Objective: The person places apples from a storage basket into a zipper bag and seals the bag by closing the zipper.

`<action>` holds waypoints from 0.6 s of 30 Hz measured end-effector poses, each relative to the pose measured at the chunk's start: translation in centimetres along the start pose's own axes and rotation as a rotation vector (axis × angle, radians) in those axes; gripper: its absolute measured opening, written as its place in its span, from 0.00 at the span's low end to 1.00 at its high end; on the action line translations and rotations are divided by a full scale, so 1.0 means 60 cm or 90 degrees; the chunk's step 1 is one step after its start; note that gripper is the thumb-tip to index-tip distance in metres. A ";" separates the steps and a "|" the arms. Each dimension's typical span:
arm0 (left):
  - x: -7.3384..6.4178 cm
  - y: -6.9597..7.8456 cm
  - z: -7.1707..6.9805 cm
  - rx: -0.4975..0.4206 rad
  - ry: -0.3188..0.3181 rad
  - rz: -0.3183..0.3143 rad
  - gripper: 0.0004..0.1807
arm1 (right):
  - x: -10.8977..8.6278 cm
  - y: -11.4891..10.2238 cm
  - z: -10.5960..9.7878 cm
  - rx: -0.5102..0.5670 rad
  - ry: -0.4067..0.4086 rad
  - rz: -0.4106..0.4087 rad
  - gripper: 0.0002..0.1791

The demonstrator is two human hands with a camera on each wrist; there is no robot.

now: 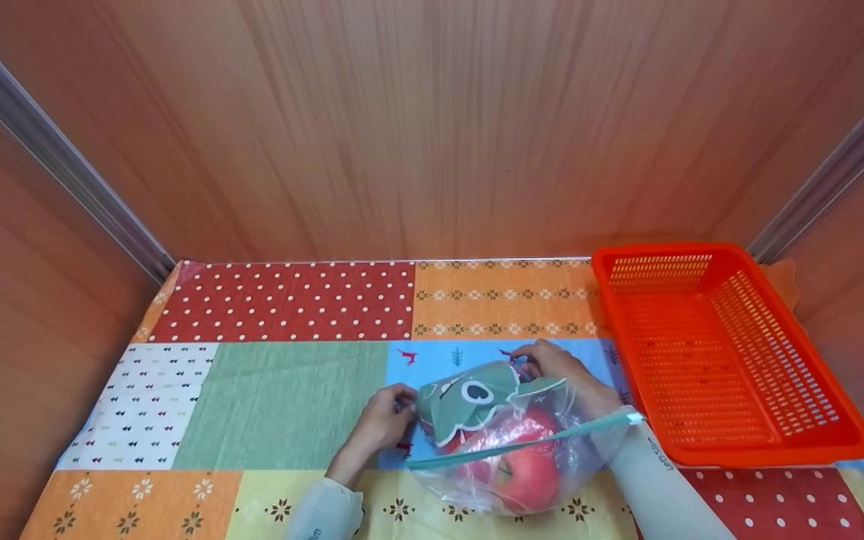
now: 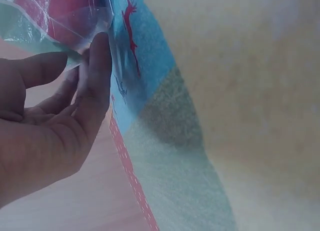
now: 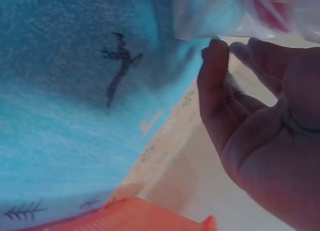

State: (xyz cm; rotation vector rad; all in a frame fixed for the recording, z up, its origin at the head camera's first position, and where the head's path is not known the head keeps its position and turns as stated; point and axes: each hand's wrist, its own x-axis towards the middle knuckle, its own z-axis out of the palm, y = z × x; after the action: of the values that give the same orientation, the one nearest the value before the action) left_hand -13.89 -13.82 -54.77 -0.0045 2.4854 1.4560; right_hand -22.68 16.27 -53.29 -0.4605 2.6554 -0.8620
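A clear plastic zip bag (image 1: 447, 480) with a green cartoon face (image 1: 469, 397) printed on it lies in front of me. Red apples (image 1: 529, 472) show through its clear part, and its green zip strip faces my side. At the bag's left far corner, my left hand (image 1: 385, 420) pinches the plastic between thumb and fingers; in the left wrist view those fingers (image 2: 100, 66) meet the bag's edge. My right hand (image 1: 563, 371) reaches over the far right corner and pinches the bag's edge, with fingertips (image 3: 216, 48) right at the plastic in the right wrist view.
An orange-red plastic basket (image 1: 627, 360) with slotted walls stands to the right, close to my right forearm. A patchwork-patterned cloth (image 1: 289, 397) covers the table. Wood-grain panels (image 1: 402, 135) rise at the back and both sides.
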 end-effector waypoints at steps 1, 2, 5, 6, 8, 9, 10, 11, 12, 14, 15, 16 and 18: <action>0.000 0.000 -0.001 0.003 -0.003 -0.004 0.08 | 0.003 0.005 0.001 0.007 0.001 -0.025 0.17; 0.000 -0.001 -0.001 0.006 -0.006 -0.007 0.07 | 0.004 0.010 0.001 0.014 0.004 -0.055 0.16; 0.000 -0.003 -0.001 0.010 -0.019 -0.019 0.05 | 0.003 0.019 0.003 0.032 0.011 -0.128 0.14; 0.000 -0.003 0.000 0.008 -0.023 -0.023 0.04 | 0.002 0.021 0.002 0.033 0.008 -0.149 0.14; 0.000 -0.004 0.001 0.002 -0.030 -0.021 0.03 | -0.001 0.023 0.003 0.045 0.000 -0.180 0.16; 0.000 -0.005 0.002 -0.003 -0.035 -0.020 0.03 | -0.003 0.025 0.004 0.046 -0.001 -0.189 0.16; 0.000 -0.005 0.003 -0.010 -0.039 -0.021 0.03 | -0.004 0.026 0.004 0.042 0.000 -0.197 0.16; 0.000 -0.006 0.003 -0.017 -0.042 -0.022 0.04 | -0.006 0.027 0.005 0.041 0.002 -0.197 0.15; 0.001 -0.006 0.004 -0.023 -0.044 -0.023 0.04 | -0.008 0.028 0.004 0.042 0.003 -0.196 0.14; 0.001 -0.007 0.005 -0.035 -0.044 -0.028 0.04 | -0.011 0.028 0.004 0.037 0.009 -0.184 0.11; 0.001 -0.007 0.005 -0.038 -0.041 -0.031 0.04 | -0.013 0.028 0.003 0.042 0.006 -0.170 0.10; 0.002 -0.007 0.006 -0.041 -0.038 -0.036 0.04 | -0.014 0.028 0.002 0.044 0.003 -0.154 0.09; 0.003 -0.007 0.006 -0.042 -0.029 -0.038 0.04 | -0.018 0.027 -0.001 0.049 -0.003 -0.135 0.08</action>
State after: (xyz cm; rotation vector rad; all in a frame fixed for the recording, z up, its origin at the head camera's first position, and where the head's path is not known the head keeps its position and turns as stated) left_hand -13.90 -13.70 -55.37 -0.0567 2.3795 1.4953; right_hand -22.05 17.96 -53.98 -0.7330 2.5909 -1.0176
